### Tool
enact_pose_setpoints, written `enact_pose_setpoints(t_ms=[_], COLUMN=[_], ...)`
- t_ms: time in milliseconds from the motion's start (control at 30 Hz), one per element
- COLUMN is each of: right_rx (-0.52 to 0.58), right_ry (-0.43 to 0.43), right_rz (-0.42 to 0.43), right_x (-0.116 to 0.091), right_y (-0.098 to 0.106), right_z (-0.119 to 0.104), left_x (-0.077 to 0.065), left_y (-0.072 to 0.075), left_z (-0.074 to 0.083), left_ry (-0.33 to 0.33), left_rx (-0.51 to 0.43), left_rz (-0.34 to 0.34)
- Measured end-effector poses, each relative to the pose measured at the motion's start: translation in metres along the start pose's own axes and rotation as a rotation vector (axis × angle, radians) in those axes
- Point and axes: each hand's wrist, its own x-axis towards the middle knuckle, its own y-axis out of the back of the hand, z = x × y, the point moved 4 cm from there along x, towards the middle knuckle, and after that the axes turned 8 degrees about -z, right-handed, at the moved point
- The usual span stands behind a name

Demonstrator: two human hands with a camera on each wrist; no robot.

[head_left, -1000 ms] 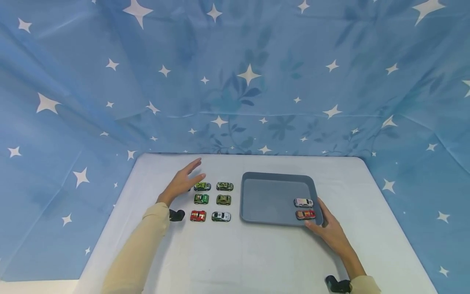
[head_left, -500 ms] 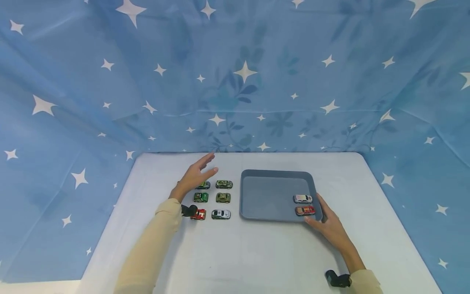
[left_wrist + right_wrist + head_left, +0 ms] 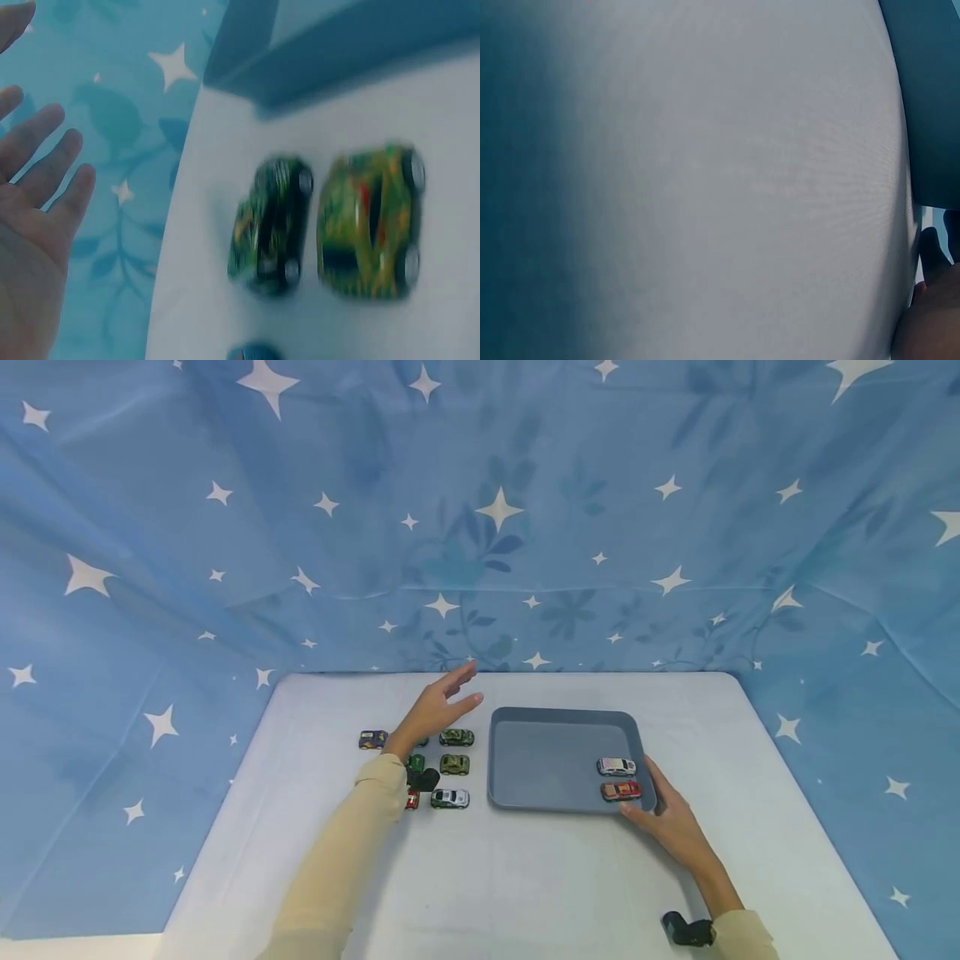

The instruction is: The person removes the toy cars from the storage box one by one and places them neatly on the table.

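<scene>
My left hand, fingers stretched and holding nothing, hovers over the back of a group of toy cars. Just below it are a camouflage toy car and an olive toy car, both blurred in the left wrist view. My right hand grips the near right corner of a grey-blue tray, thumb at the front rim and fingers along the right side. Inside the tray lie a white toy car and a red-orange toy car. Most of the right hand falls outside the right wrist view.
A purple toy car sits at far left. The left wrist and its camera partly cover a green toy car and a red toy car. A white toy car stands in front. Behind the table hangs a blue star-patterned cloth.
My left hand has moved right across the toy cars, uncovering the purple one and covering parts of the green and red ones. My right hand and the tray have stayed put.
</scene>
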Motion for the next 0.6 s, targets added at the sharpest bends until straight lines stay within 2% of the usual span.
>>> enact_pose_setpoints(t_ms=[300, 600], right_rx=[0.006, 0.006], right_ry=[0.013, 0.012], right_rz=[0.001, 0.001], right_x=[-0.001, 0.000], right_y=[0.000, 0.000], right_z=[0.000, 0.001], left_x=[0.024, 0.045], left_y=[-0.031, -0.063], left_z=[0.018, 0.033], left_ry=[-0.022, -0.041], left_rx=[-0.013, -0.068], left_rz=[-0.044, -0.087])
